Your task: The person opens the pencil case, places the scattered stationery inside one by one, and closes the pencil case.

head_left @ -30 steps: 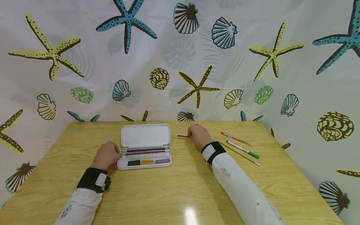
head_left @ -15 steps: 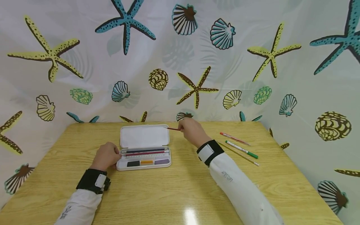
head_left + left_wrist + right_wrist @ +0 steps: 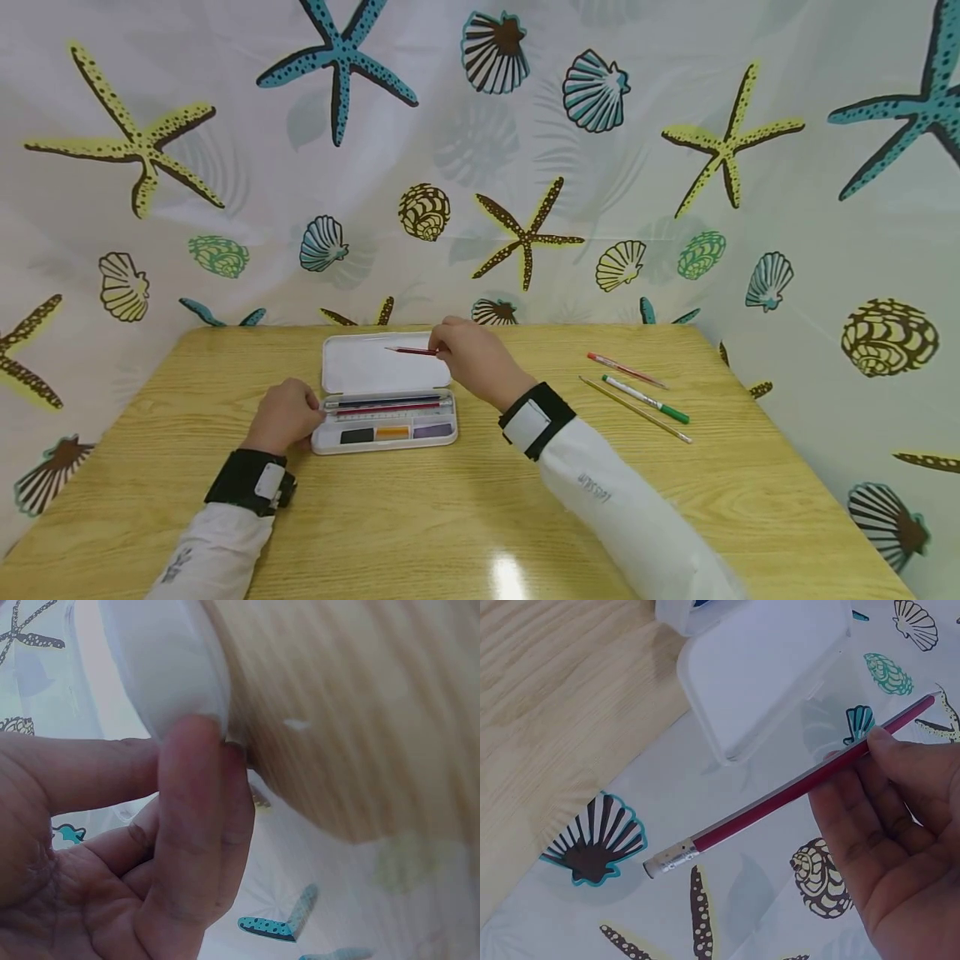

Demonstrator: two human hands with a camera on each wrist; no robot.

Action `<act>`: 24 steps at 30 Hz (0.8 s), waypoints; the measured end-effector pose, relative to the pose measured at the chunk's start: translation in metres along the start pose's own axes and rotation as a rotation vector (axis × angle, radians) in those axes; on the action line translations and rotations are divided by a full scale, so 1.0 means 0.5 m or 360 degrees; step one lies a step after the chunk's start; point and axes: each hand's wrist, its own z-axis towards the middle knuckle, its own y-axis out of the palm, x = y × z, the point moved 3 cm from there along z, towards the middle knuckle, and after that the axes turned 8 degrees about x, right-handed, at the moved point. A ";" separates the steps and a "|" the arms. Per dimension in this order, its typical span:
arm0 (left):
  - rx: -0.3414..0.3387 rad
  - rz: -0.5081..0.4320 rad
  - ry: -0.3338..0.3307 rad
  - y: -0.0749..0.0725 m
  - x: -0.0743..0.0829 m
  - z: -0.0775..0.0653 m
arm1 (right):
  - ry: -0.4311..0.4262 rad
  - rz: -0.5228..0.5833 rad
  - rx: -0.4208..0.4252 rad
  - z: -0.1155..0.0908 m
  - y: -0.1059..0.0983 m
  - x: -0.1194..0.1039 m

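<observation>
My left hand (image 3: 285, 414) holds the left end of an open white pencil case (image 3: 367, 367). In the left wrist view, its thumb and fingers pinch the case's rounded white corner (image 3: 174, 667). My right hand (image 3: 480, 360) pinches a red pencil (image 3: 780, 796) between thumb and fingers, raised in front of the upturned lid. The sharpened tip points left in the head view, and the right wrist view shows a white eraser in a metal band at the other end. Inside the case lie a dark pencil, a red pencil (image 3: 386, 409), a clear ruler and black, orange and purple blocks.
On the wooden table (image 3: 405, 517), to the right, lie a red-orange pen (image 3: 626, 369), a white marker with green ends (image 3: 645, 398) and a yellow pencil (image 3: 633, 408). A curtain (image 3: 450, 150) printed with shells and starfish hangs behind the table.
My right hand has lifted the red pencil from the table and carried it left, over to the lid. My left hand has stayed at the case's end.
</observation>
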 end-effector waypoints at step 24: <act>-0.0019 -0.0010 -0.0019 0.000 -0.002 0.004 | -0.0127 0.0168 -0.0078 0.009 0.077 -0.095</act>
